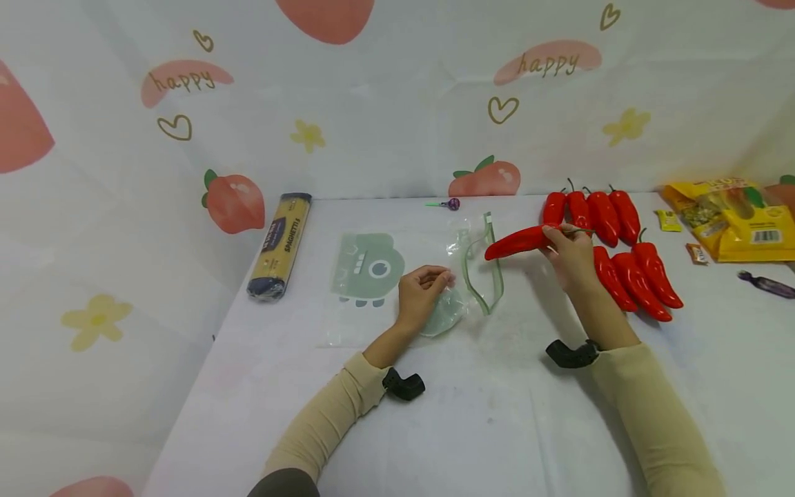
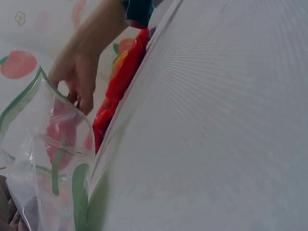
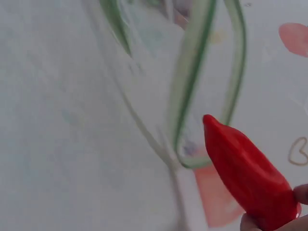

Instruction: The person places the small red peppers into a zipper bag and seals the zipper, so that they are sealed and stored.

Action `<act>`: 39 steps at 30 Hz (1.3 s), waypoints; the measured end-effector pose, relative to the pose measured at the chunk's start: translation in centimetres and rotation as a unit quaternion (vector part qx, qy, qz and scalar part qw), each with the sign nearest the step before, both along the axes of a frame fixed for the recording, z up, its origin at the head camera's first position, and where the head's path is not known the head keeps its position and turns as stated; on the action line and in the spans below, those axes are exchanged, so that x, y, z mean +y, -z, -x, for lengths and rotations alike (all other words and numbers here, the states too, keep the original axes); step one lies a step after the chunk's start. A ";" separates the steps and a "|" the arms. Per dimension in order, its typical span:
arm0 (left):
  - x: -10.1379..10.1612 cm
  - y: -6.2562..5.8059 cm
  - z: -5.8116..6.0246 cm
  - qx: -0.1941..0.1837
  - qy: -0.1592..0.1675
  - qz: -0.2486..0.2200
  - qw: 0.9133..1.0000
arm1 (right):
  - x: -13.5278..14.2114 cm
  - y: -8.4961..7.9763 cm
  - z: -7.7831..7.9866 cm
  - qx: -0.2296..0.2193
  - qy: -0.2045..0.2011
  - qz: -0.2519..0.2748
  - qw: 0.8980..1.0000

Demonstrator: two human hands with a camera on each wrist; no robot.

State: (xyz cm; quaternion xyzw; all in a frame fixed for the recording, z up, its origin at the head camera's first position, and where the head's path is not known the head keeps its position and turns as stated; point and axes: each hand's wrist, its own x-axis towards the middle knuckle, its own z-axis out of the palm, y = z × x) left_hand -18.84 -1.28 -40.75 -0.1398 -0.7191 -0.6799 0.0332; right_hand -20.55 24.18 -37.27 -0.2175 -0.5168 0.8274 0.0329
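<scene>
My right hand (image 1: 570, 257) grips a red chili pepper (image 1: 517, 243) near its stem end. The pepper's tip points left, right at the open mouth of a clear zip bag (image 1: 366, 266) with a green monster print. In the right wrist view the pepper (image 3: 248, 173) overlaps the bag's green zip edge (image 3: 190, 72). My left hand (image 1: 424, 295) pinches the bag's upper layer, lifting it so the mouth gapes to the right. Seen from the left wrist, the bag (image 2: 53, 144) stands propped up, with the right hand (image 2: 79, 72) just beyond its opening.
Several red peppers (image 1: 640, 283) lie in two rows on the right. Past them are a yellow snack bag (image 1: 735, 221), small wrapped candies (image 1: 668, 221) and a dark wrapped stick (image 1: 767, 284). A spaghetti pack (image 1: 281, 245) lies at left, a lollipop (image 1: 452, 204) at the back.
</scene>
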 end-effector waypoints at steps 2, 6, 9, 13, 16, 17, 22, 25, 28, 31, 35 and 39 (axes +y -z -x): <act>0.1 0.0 0.0 0.002 0.002 0.001 1.000 | -0.7 0.6 0.4 -0.029 0.003 -0.004 1.000; 0.2 0.0 0.0 0.004 0.004 0.003 1.000 | -1.4 1.9 0.7 -0.083 -0.029 -0.077 0.993; 0.2 -0.1 0.1 0.005 0.003 0.004 1.000 | -1.5 2.7 0.8 -0.089 -0.063 -0.168 0.980; 0.2 -0.1 0.3 0.011 0.006 0.002 1.000 | -1.5 3.4 1.1 -0.065 -0.078 -0.294 0.951; 0.2 0.0 0.4 0.011 0.016 -0.001 1.000 | -1.9 3.8 1.5 -0.042 -0.066 -0.319 0.945; 0.2 0.0 0.4 0.009 0.021 -0.004 1.000 | -2.0 3.9 1.7 -0.034 -0.064 -0.318 0.945; 0.3 0.3 0.4 0.006 0.039 -0.014 0.999 | -3.2 4.0 2.3 0.002 -0.067 -0.312 0.948; 0.5 0.5 0.5 0.005 0.048 -0.019 0.999 | -3.9 4.1 2.6 0.023 -0.067 -0.300 0.951; 0.6 0.6 0.5 0.006 0.056 -0.017 0.998 | -4.5 4.1 2.9 0.031 -0.067 -0.298 0.952; 0.6 0.5 0.5 0.010 0.062 -0.010 0.998 | -4.9 4.1 3.0 0.033 -0.079 -0.312 0.946; 0.4 0.3 0.8 0.018 0.080 0.002 0.997 | -5.0 4.3 3.0 0.029 -0.099 -0.341 0.934; -0.1 0.2 1.3 0.026 0.101 0.012 0.994 | -4.4 4.6 2.5 0.042 -0.122 -0.364 0.923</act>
